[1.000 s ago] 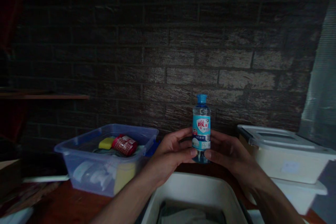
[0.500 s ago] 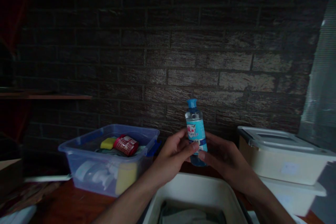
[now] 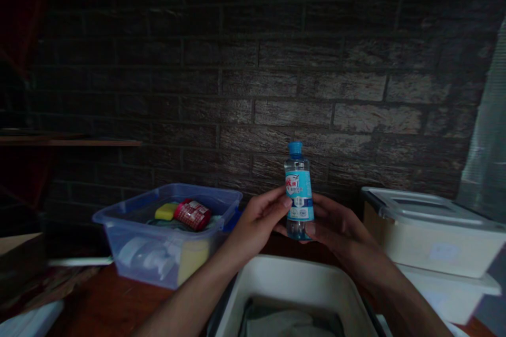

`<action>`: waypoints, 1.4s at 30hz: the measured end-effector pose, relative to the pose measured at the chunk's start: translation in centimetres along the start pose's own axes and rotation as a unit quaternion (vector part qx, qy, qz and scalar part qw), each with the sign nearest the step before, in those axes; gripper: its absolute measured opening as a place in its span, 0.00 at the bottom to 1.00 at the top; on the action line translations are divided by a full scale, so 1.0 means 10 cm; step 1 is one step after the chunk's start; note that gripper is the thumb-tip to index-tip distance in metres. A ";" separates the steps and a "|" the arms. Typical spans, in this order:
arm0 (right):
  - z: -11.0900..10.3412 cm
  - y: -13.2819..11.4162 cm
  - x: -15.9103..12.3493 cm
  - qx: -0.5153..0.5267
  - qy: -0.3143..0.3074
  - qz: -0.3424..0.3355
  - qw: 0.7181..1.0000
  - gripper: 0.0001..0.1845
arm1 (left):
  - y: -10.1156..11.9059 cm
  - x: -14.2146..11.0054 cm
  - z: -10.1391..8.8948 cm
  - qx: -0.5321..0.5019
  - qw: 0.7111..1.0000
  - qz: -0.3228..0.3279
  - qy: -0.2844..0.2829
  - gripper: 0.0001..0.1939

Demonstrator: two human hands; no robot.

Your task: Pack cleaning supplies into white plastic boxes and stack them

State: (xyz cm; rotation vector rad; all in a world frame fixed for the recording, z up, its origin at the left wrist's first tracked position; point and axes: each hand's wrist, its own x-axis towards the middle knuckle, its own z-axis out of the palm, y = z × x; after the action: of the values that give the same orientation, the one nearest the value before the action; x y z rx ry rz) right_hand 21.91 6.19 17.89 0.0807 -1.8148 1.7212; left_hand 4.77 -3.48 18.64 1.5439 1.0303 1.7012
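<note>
Between two hands (image 3: 255, 221) (image 3: 342, 226), one bottle (image 3: 299, 197); rightward, two stacked boxes (image 3: 438, 245).

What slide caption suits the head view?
Left hand and right hand hold a blue-capped bottle near an open bin.

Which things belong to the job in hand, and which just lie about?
Belonging: clear blue-capped plastic bottle, left hand, right hand; perhaps open white plastic bin.

Apparently lying about: translucent blue plastic tub, red rounded jar, stacked white plastic boxes.

Left hand (image 3: 256, 221), right hand (image 3: 340, 225) (both curled)
</note>
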 end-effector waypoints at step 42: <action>-0.01 0.10 0.03 -0.042 0.027 0.030 0.998 0.43 | -0.13 0.05 -0.02 -0.034 0.998 0.034 0.042 0.19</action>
State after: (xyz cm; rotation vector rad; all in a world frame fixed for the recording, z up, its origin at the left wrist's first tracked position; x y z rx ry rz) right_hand 21.20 6.54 17.14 -0.0551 -1.8648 1.6701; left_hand 4.47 -2.40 17.77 1.4913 0.9619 1.8411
